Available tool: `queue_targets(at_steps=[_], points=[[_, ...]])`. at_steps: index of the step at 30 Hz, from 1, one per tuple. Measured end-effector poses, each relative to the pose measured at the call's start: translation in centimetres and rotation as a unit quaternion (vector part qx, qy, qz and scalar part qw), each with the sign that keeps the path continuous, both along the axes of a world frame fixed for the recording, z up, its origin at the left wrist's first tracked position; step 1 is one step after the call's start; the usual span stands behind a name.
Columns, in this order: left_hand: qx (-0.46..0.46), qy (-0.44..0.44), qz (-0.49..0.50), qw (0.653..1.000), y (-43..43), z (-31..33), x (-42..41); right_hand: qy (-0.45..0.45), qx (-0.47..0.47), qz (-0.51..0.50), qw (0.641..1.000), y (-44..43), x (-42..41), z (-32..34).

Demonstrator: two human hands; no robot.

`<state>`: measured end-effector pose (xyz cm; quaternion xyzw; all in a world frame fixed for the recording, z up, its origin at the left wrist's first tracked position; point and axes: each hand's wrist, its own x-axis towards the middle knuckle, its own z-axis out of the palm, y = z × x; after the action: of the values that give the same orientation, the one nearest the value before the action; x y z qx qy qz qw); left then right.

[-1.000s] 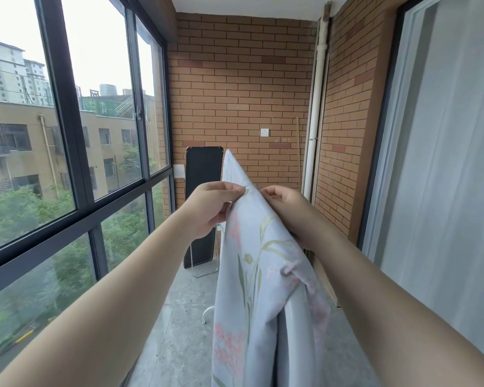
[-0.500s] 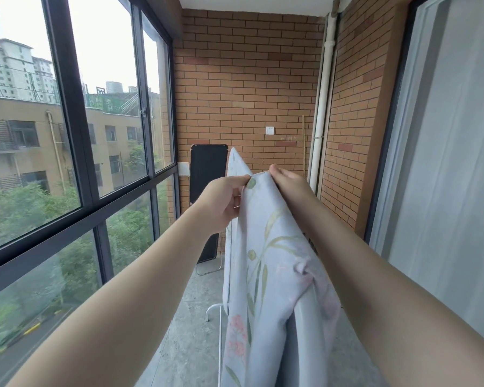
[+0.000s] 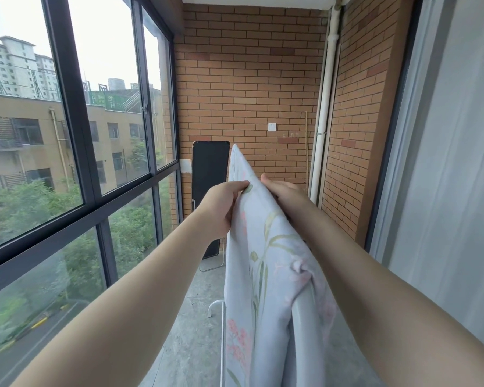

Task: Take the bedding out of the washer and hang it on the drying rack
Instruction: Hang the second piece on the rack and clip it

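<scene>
- Bedding (image 3: pixel 266 275), pale with a flower print, fills the lower centre of the frame. It hangs folded over a top bar that the cloth itself hides, and its ridge rises toward the middle of the frame.
- Both hands are on this ridge in the centre of the frame, I think because the cloth must be drawn along the bar to hang flat.
- The left hand (image 3: pixel 221 208) pinches the fold, and its fingers (image 3: pixel 239 185) are curled on the left side of the cloth.
- The right hand (image 3: pixel 285 196) holds the same ridge from the right side with the thumb at the top. Its other fingers are hidden behind the cloth.
- Two hands close together on one fold probably allow to pull it tight and smooth out the wrinkles that show lower on the right.
- Of the drying rack (image 3: pixel 222 344) only a white upright and a curved foot show, at the lower centre, just left of the cloth.
- The rack stands on the grey floor (image 3: pixel 190 344) beside the big window (image 3: pixel 67 135) on the left of the frame, probably for light and air.
- A black panel (image 3: pixel 210 191) leans on the brick wall (image 3: pixel 249 79) behind the hands.
- By my judgement the hanging is almost done and only the spreading remains.
</scene>
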<state>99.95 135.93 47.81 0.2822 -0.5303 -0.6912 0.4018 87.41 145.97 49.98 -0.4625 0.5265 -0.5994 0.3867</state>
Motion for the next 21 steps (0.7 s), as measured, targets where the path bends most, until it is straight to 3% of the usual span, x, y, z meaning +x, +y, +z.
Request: queue_targets(at_steps=[3,10,13,17,19,21], points=[[-0.014,0.001,0.006,1.0,0.3,-0.4,-0.1,-0.008,-0.007,-0.023,1.0,-0.5,0.0,-0.2],[-0.055,0.014,0.054,0.997,2.2,-1.2,-0.6,0.116,-0.003,-0.061,0.991,0.5,1.2,-0.4],[-0.083,-0.023,0.099,0.991,3.2,-1.1,-0.5,0.174,-0.008,-0.094,0.98,0.8,1.4,-0.4],[-0.209,-0.133,0.198,0.948,5.4,-1.4,0.8,0.225,0.005,-0.105,0.969,1.6,1.3,-1.0],[-0.278,-0.124,0.237,0.923,7.2,-2.0,2.2,0.294,-0.026,-0.124,0.947,3.0,1.4,-1.6],[-0.324,-0.117,0.236,0.909,9.4,-2.7,3.3,0.275,-0.068,-0.111,0.953,5.0,1.8,-2.2]])
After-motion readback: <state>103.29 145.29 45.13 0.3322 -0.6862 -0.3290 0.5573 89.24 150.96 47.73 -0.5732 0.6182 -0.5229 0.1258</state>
